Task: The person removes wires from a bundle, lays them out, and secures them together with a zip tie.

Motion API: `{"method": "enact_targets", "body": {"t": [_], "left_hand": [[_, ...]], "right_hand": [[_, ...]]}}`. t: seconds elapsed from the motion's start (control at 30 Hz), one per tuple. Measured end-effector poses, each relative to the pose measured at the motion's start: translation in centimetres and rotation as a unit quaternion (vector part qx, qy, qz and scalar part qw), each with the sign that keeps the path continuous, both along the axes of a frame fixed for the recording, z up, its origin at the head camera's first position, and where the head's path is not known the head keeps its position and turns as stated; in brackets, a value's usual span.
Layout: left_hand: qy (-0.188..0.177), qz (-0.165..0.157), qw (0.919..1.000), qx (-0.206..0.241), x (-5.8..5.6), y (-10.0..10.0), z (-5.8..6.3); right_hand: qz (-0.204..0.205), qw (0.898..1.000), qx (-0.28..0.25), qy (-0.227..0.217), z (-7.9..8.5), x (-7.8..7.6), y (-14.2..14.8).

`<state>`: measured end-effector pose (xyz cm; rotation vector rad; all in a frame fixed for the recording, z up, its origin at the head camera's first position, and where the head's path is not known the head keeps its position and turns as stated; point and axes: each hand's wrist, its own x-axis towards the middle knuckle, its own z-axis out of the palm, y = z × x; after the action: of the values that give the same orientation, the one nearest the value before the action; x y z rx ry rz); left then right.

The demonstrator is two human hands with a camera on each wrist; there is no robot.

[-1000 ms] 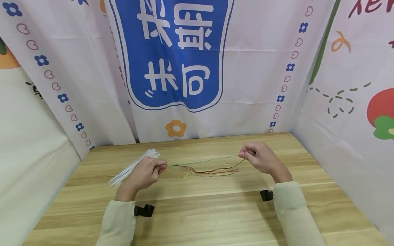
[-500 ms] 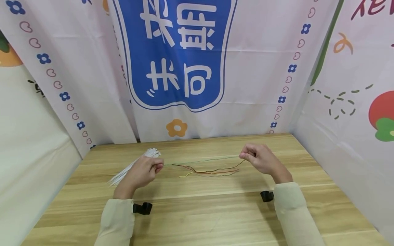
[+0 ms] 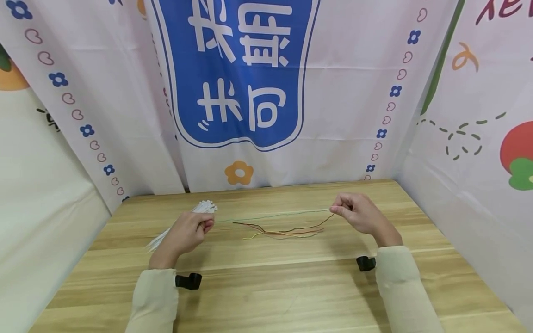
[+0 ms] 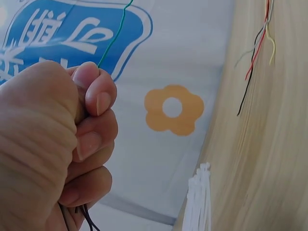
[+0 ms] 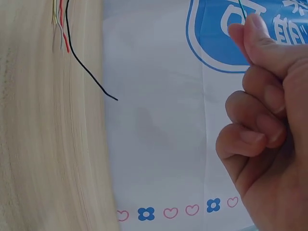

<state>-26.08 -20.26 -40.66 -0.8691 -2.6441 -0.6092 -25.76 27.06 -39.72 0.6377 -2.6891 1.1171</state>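
Note:
A thin green wire (image 3: 287, 214) runs nearly straight between both hands, above the table. My left hand (image 3: 187, 233) pinches its left end between thumb and forefinger, other fingers curled. Several dark strands (image 4: 87, 219) poke out below that fist in the left wrist view. The right end is pinched by my right hand (image 3: 360, 216); the wire (image 5: 242, 8) enters between thumb and forefinger. Below the green wire lies a loose bunch of thin wires (image 3: 272, 232) in black, red, yellow and pale colours. One black wire (image 5: 86, 70) reaches out towards the right hand.
A bundle of white cable ties (image 3: 206, 206) lies on the wooden table (image 3: 266, 296) behind the left hand, partly hidden by it. Printed cloth (image 3: 333, 152) hangs at the back and sides. A black camera mount sits on each wrist.
My left hand has shifted left and my right hand slightly right, so the hands are further apart with the green wire between them. The loose wires have stayed in place.

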Motion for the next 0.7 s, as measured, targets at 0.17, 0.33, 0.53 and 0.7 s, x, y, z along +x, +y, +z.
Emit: {"method": "enact_targets", "body": {"t": [0.17,0.33,0.53,0.7], "left_hand": [[-0.009,0.013,0.9998,-0.014,0.03,-0.35,-0.09],[-0.028,0.019,0.9993,-0.018,0.13,-0.34,0.08],[-0.044,0.022,0.9985,-0.022,0.2,-0.28,0.23],[-0.066,0.018,0.9974,-0.025,0.07,-0.09,-0.1]], "right_hand": [[-0.007,1.0,0.003,0.002,0.01,0.03,0.25],[-0.019,1.0,0.004,0.011,0.08,0.0,0.21],[-0.022,1.0,0.006,0.014,-0.04,-0.08,0.16],[-0.035,0.999,0.017,0.009,-0.28,-0.03,0.34]]}}
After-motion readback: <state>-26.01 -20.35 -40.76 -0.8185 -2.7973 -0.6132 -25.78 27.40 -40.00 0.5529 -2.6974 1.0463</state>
